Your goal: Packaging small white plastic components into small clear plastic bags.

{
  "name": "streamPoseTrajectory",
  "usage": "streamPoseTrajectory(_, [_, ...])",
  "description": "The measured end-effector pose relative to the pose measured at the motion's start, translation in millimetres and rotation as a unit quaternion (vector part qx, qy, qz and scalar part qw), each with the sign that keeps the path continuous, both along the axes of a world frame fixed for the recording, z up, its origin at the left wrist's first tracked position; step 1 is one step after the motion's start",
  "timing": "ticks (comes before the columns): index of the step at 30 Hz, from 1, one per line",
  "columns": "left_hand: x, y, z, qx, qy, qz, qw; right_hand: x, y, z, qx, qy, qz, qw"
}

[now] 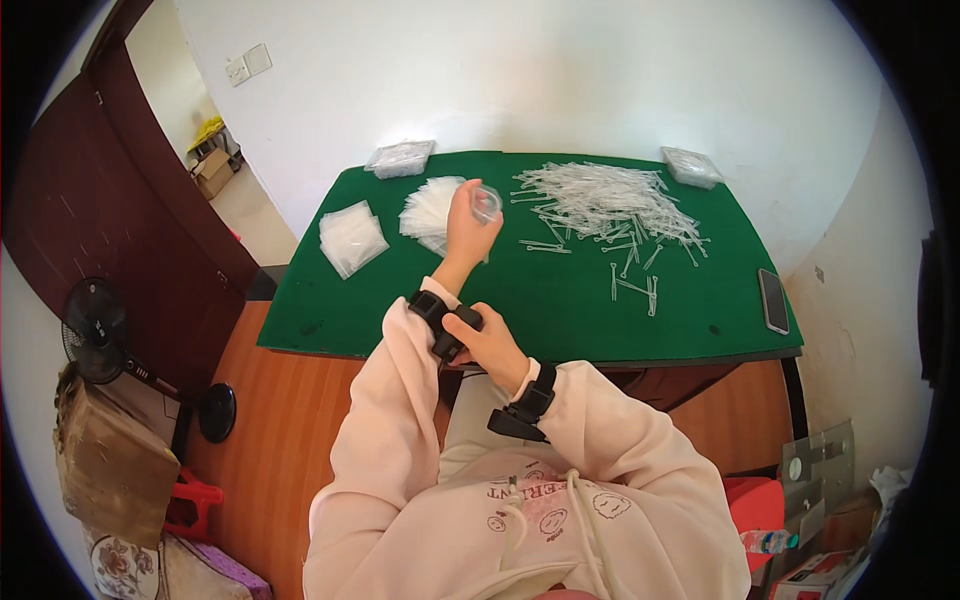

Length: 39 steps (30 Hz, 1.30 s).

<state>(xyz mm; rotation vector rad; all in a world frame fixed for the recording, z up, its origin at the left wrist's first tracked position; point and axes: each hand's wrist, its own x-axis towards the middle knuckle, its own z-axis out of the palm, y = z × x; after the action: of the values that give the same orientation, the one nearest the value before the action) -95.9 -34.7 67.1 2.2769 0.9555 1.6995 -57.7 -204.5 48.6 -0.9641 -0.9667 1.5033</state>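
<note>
My left hand (468,235) is raised over the green-covered table (420,315), fingers curled round a small clear plastic piece (486,204) whose exact kind I cannot make out. Behind that hand lies a fanned stack of clear plastic bags (425,212). My right hand (492,347) is closed on the black wrist device (458,334) strapped to my left wrist. To the right of my left hand spreads a big heap of thin clear plastic sticks (600,200) with small looped ends. Several sticks lie loose in front of the heap.
Another stack of clear bags (352,239) lies at the left. Clear lidded boxes stand at the back left (401,158) and back right (692,167). A phone (773,301) rests by the right edge. A black fan (97,325) and a cardboard box (115,465) stand on the left.
</note>
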Motion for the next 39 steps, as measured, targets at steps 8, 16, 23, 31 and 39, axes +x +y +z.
streamPoseTrajectory(8, [-8.2, -28.4, -23.2, -0.22, -0.173, -0.228, 0.932, 80.9, 13.6, -7.1, 0.157, -0.103, 0.012, 0.982])
streamPoseTrajectory(16, [-17.0, -25.1, -22.7, -0.494, -0.314, -0.515, 0.626, 133.1, 107.0, 13.5, 0.174, -0.154, -0.04, 0.972])
streamPoseTrajectory(23, [0.2, 2.5, -53.2, -0.515, -0.245, -0.388, 0.724, 123.2, 140.3, -27.2, 0.096, -0.051, 0.027, 0.994])
streamPoseTrajectory(31, [20.0, -52.2, -28.6, -0.192, -0.022, -0.117, 0.974, 140.6, 174.0, -54.2, 0.098, 0.081, -0.183, 0.975])
streamPoseTrajectory(39, [66.1, -182.1, -4.1, -0.229, 0.234, -0.283, 0.902, 145.8, 204.2, -49.7, 0.154, 0.068, -0.316, 0.934])
